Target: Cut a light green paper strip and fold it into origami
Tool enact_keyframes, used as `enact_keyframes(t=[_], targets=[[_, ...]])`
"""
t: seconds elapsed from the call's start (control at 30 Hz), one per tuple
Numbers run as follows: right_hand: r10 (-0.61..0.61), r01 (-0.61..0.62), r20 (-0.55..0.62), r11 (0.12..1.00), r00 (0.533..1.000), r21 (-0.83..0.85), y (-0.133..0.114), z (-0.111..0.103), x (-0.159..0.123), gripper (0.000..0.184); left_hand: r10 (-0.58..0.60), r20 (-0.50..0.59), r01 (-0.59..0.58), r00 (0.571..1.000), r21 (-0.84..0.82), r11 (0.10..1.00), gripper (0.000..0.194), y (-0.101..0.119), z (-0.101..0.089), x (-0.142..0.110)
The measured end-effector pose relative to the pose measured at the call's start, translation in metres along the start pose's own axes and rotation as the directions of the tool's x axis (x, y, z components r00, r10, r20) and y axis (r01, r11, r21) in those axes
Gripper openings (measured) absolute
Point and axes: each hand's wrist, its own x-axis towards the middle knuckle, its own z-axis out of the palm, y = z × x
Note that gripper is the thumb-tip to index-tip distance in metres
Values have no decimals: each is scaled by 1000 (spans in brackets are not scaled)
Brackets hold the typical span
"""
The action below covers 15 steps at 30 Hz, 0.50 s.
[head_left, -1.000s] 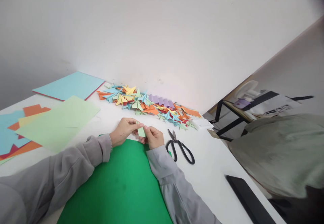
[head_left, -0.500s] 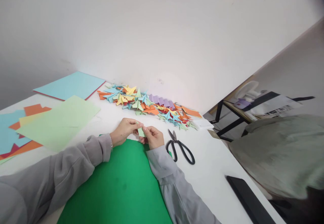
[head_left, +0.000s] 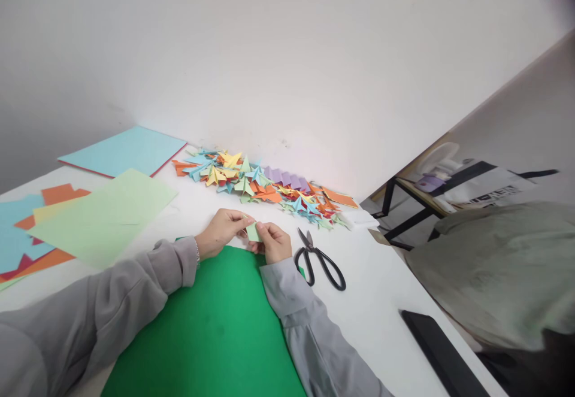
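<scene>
A small piece of light green paper (head_left: 253, 232) is pinched between my two hands, over the far edge of a green mat (head_left: 211, 319). My left hand (head_left: 223, 231) grips its left side between thumb and fingertips. On the other side, my right hand (head_left: 273, 242) pinches the paper's right edge, fingers curled behind it. How the paper is creased is too small to make out. Beyond the hands lies a long heap of small folded paper planes (head_left: 251, 178) in several colours. Black-handled scissors (head_left: 320, 260) rest on the table to the right, their blades slightly apart.
Large light green sheets (head_left: 108, 214) overlap coloured scraps (head_left: 45, 259) at left. A stack of blue sheets (head_left: 123, 150) lies behind them against the wall. A black flat bar (head_left: 442, 352) lies near the right table edge. Past that edge are a small shelf (head_left: 420, 196) and grey-green cloth (head_left: 498, 271).
My right hand has shifted very slightly to the right, and more of the light green paper shows between the fingers. The heap and scissors stay put.
</scene>
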Motion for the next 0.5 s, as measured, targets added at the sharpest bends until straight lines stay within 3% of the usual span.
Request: enact_keyframes(t=[0.3,0.5], targets=[[-72,72,0,997,997,-31,1,0,0,33,53,32,-54,998,22,998,25,3,1,-3],[-102,101,-10,993,995,-54,0,0,-2,30,-15,72,24,997,-131,991,27,5,2,-3]])
